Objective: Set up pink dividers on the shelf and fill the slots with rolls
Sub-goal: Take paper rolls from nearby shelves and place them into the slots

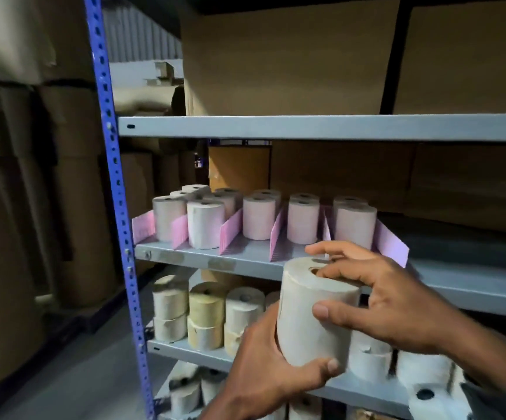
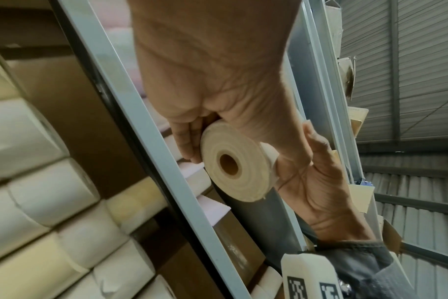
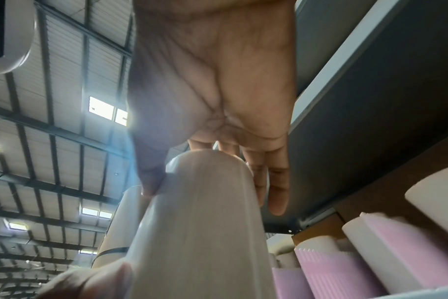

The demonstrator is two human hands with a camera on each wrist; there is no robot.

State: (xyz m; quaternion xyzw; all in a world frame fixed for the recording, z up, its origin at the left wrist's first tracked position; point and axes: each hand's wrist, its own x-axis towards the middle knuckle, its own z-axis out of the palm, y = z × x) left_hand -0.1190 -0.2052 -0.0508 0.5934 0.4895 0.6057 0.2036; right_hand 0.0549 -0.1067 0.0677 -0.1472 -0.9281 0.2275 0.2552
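Both hands hold one roll (image 1: 315, 313) upright in front of the shelf (image 1: 245, 256): the left hand (image 1: 264, 374) cups its base, and the right hand (image 1: 388, 298) grips its top and side. The pink dividers (image 1: 230, 231) already stand, so filling appears under way. Next, the roll likely needs lifting over the shelf edge into a slot's near end, clear of the dividers.

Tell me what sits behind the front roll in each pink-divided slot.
Behind each front paper roll between the pink corrugated dividers, the top of at least one more upright roll shows. Its body and anything deeper are covered.
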